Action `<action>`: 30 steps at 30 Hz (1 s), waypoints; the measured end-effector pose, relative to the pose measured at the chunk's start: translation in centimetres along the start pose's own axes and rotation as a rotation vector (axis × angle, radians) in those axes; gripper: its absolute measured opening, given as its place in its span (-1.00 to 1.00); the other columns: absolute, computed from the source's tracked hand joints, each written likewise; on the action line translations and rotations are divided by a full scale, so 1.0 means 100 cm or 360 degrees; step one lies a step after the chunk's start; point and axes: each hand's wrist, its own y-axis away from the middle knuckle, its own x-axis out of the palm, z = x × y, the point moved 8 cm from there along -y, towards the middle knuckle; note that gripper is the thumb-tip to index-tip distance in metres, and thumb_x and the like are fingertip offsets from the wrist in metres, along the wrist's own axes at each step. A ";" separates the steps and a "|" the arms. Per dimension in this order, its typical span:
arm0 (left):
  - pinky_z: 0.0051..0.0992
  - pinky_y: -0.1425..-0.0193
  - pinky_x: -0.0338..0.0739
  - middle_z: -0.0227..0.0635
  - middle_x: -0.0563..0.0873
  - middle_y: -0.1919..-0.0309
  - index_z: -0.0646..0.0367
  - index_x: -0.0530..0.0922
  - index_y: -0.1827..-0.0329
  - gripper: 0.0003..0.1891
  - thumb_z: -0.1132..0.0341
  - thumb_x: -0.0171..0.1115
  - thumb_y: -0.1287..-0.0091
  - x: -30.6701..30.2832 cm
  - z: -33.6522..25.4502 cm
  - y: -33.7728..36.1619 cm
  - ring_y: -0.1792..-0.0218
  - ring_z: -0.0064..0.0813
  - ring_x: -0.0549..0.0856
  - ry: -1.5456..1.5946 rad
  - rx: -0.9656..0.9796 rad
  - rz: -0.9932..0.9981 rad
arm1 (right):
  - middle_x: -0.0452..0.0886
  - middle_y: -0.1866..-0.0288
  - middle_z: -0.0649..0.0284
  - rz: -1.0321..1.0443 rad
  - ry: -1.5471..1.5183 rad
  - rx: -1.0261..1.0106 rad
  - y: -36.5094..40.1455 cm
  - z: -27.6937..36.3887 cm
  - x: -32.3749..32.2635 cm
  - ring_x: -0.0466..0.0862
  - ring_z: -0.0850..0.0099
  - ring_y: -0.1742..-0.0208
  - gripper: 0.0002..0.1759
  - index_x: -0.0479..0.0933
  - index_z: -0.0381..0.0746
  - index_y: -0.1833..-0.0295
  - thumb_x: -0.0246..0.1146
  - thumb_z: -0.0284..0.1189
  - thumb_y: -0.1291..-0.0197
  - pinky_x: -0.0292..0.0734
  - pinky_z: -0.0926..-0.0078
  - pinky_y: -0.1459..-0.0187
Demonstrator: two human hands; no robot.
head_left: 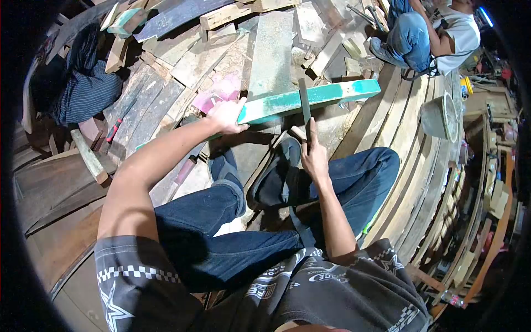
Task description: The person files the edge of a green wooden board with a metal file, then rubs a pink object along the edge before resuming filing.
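Observation:
A long wooden beam (310,98) with worn green paint lies crosswise in front of me, its right end raised a little higher in view. My left hand (227,117) is closed around the beam's left end. In my right hand (315,157) is a flat, dark, file-like bar (305,100), held upright with the index finger stretched along it. The bar's upper part overlaps the middle of the beam. Beneath, my shoes and bent legs in blue jeans show close to the work.
Offcuts and boards (271,52) with sawdust cover the floor ahead. A red-handled screwdriver (114,130) and a wooden stick (88,157) lie left. Another person (426,41) sits at the upper right, near a grey bucket (440,117). Wooden slats (406,144) run along the right.

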 end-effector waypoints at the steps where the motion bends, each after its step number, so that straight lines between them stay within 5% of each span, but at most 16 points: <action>1: 0.05 -0.13 0.57 0.19 0.67 0.05 0.25 0.24 -0.36 -0.11 -0.10 0.41 -0.09 0.002 0.000 -0.001 0.05 0.18 0.70 -0.0005 -0.0023 0.0048 | 0.70 -0.01 -0.07 0.0034 0.0006 0.0054 0.000 -0.001 0.001 0.67 -0.24 0.18 -0.10 -0.15 -0.02 -0.65 0.07 -0.57 -0.26 0.55 -0.15 0.10; 7: 0.03 -0.03 0.61 0.20 0.68 0.13 0.26 0.27 -0.30 -0.16 -0.07 0.42 -0.09 -0.005 -0.004 0.002 0.12 0.22 0.70 0.0040 0.0031 -0.0003 | 0.62 0.16 -0.39 0.0137 0.0036 0.0160 -0.005 -0.006 0.001 0.66 -0.24 0.19 -0.11 -0.16 -0.10 -0.65 0.08 -0.53 -0.26 0.52 -0.16 0.18; 11: 0.05 0.01 0.61 0.20 0.69 0.20 0.26 0.29 -0.18 -0.24 -0.05 0.43 -0.08 -0.004 -0.004 0.000 0.15 0.21 0.71 -0.0003 0.0041 -0.0048 | 0.60 0.25 -0.41 0.0016 0.0126 -0.0041 -0.008 -0.020 0.011 0.62 -0.33 0.30 -0.13 -0.15 -0.22 -0.64 0.08 -0.52 -0.27 0.52 -0.21 0.21; 18: -0.06 -0.14 0.59 0.11 0.68 0.03 0.26 0.21 -0.41 -0.08 -0.14 0.36 -0.13 0.000 -0.002 -0.001 0.02 0.08 0.71 -0.0068 -0.0044 0.0172 | 0.60 0.44 -0.33 -0.0046 0.0030 0.0001 -0.005 -0.015 0.006 0.61 -0.31 0.42 -0.19 -0.16 -0.38 -0.59 0.08 -0.42 -0.37 0.51 -0.21 0.33; 22: 0.00 -0.06 0.60 0.16 0.69 0.14 0.28 0.25 -0.30 -0.15 -0.10 0.39 -0.10 -0.002 -0.003 -0.001 0.10 0.16 0.71 -0.0012 0.0044 0.0026 | 0.59 0.44 -0.35 0.0006 0.0052 0.0109 -0.016 -0.036 -0.008 0.62 -0.32 0.34 -0.52 0.24 -0.38 -0.28 0.10 -0.30 -0.43 0.47 -0.24 0.33; 23: 0.03 -0.02 0.60 0.19 0.69 0.19 0.30 0.27 -0.26 -0.17 -0.08 0.41 -0.09 -0.002 -0.002 0.000 0.14 0.21 0.71 0.0017 0.0081 -0.0043 | 0.60 0.41 -0.35 0.0025 0.0119 0.0186 -0.018 -0.041 -0.015 0.63 -0.31 0.29 -0.61 0.38 -0.39 -0.07 0.11 -0.24 -0.43 0.49 -0.22 0.27; 26: 0.03 -0.05 0.59 0.20 0.68 0.17 0.31 0.26 -0.28 -0.16 -0.07 0.41 -0.09 -0.004 -0.004 0.001 0.11 0.20 0.70 0.0035 0.0066 -0.0007 | 0.63 0.31 -0.32 0.0106 0.0174 0.0390 -0.025 -0.060 -0.027 0.63 -0.28 0.14 -0.54 0.53 -0.33 0.11 0.04 -0.09 -0.47 0.50 -0.17 0.07; 30: 0.05 -0.07 0.58 0.21 0.68 0.14 0.32 0.24 -0.31 -0.13 -0.09 0.40 -0.09 -0.005 -0.004 0.002 0.10 0.20 0.70 0.0036 0.0041 0.0065 | 0.66 0.19 -0.27 0.0252 0.0324 0.0553 -0.043 -0.074 -0.040 0.64 -0.23 0.00 -0.41 0.63 -0.22 0.01 -0.02 0.08 -0.44 0.51 -0.13 -0.03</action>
